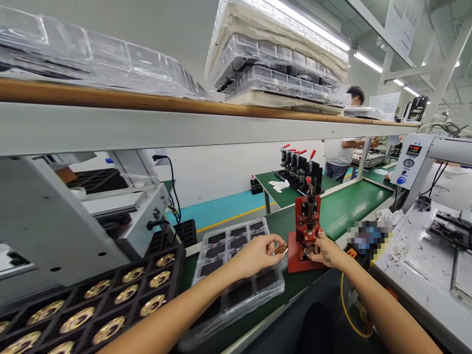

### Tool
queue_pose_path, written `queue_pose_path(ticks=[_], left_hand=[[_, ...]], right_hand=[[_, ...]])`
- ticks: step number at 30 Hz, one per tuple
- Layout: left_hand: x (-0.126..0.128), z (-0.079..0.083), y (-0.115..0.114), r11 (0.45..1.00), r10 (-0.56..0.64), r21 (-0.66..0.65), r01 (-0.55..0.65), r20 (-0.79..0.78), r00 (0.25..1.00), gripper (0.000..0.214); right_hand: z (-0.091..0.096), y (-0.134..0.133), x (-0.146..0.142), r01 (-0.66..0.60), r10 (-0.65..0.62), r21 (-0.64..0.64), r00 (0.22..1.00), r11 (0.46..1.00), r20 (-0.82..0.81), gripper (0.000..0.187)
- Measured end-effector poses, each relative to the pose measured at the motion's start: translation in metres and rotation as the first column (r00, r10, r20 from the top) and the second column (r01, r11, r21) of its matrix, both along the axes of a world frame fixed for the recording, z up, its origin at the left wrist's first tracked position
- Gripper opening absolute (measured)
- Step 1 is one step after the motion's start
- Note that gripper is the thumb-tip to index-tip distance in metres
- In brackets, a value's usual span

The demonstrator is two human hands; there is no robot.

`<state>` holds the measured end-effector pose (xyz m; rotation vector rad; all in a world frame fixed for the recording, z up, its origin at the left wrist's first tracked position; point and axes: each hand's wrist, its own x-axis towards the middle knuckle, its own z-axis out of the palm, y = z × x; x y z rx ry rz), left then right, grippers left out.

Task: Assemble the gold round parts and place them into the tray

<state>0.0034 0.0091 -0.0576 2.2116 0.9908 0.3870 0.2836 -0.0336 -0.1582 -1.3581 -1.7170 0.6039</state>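
Observation:
Between the thumb and fingers of my left hand (258, 254) is a small round disc (281, 248) with a brown face and a shiny rim. It hangs above the right edge of a clear plastic tray (275, 285) with dark square compartments. Just right of it stands a red toggle press (297, 265). My right hand (326, 250) reaches into the press from the right, its fingers closed on a second round brown disc (308, 250) at the press base. Whether that disc sits in a holder cannot be made out.
At the lower left, a black compartment tray (180, 268) holds several gold rings (127, 293). A shelf (165, 125) with stacked plastic trays (280, 83) crosses overhead. A grey machine (424, 255) stands right, and several black toggle presses (300, 167) behind. A person (336, 152) works farther back.

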Motion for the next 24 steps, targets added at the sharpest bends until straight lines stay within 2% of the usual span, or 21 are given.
queue_pose_path(ticks=[4, 6, 7, 9, 12, 15, 17, 18, 20, 21, 24], left_hand=[[-0.026, 0.011, -0.015, 0.999, 0.030, -0.033, -0.028, 0.043, 0.999, 0.038], [-0.039, 0.016, -0.021, 0.998, 0.054, -0.043, -0.051, 0.061, 0.997, 0.037], [-0.045, 0.019, -0.023, 0.997, 0.069, -0.041, -0.066, 0.068, 0.995, 0.037], [-0.053, 0.028, -0.028, 0.996, 0.095, -0.008, -0.094, 0.084, 0.992, 0.036], [-0.046, 0.044, -0.037, 0.990, 0.090, 0.102, -0.102, 0.112, 0.990, 0.033], [-0.023, 0.055, -0.045, 0.981, -0.013, 0.191, -0.018, 0.157, 0.988, 0.028], [-0.010, 0.055, -0.049, 0.974, -0.089, 0.223, 0.043, 0.200, 0.976, 0.026], [-0.008, 0.055, -0.051, 0.971, -0.113, 0.231, 0.060, 0.220, 0.969, 0.025], [-0.009, 0.051, -0.052, 0.967, -0.136, 0.242, 0.076, 0.241, 0.961, 0.024], [-0.012, 0.050, -0.052, 0.967, -0.136, 0.243, 0.076, 0.241, 0.961, 0.023], [-0.021, 0.045, -0.053, 0.979, -0.096, 0.198, 0.049, 0.231, 0.968, 0.023]], right_hand=[[0.011, -0.008, 0.001, -0.057, 0.057, 0.003, 0.998, 0.998, 0.030, 0.016], [0.022, -0.010, 0.012, -0.037, 0.037, 0.003, 0.999, 0.999, 0.032, 0.012], [0.031, -0.009, 0.019, -0.008, 0.007, 0.010, 1.000, 1.000, 0.023, 0.019], [0.058, 0.000, 0.032, 0.084, -0.083, 0.046, 0.996, 0.995, -0.021, 0.038], [0.115, 0.029, 0.036, 0.214, -0.197, 0.126, 0.971, 0.969, -0.137, 0.058], [0.174, 0.057, 0.015, 0.179, -0.146, 0.127, 0.962, 0.976, -0.232, 0.078], [0.201, 0.057, -0.007, 0.143, -0.096, 0.146, 0.953, 0.979, -0.288, 0.089], [0.209, 0.049, -0.018, 0.143, -0.083, 0.174, 0.947, 0.974, -0.311, 0.090], [0.211, 0.021, -0.035, 0.159, -0.071, 0.264, 0.946, 0.951, -0.316, 0.082], [0.206, 0.003, -0.040, 0.171, -0.075, 0.352, 0.960, 0.920, -0.271, 0.072], [0.172, -0.044, -0.044, 0.153, -0.111, 0.565, 0.988, 0.811, -0.108, 0.052]])
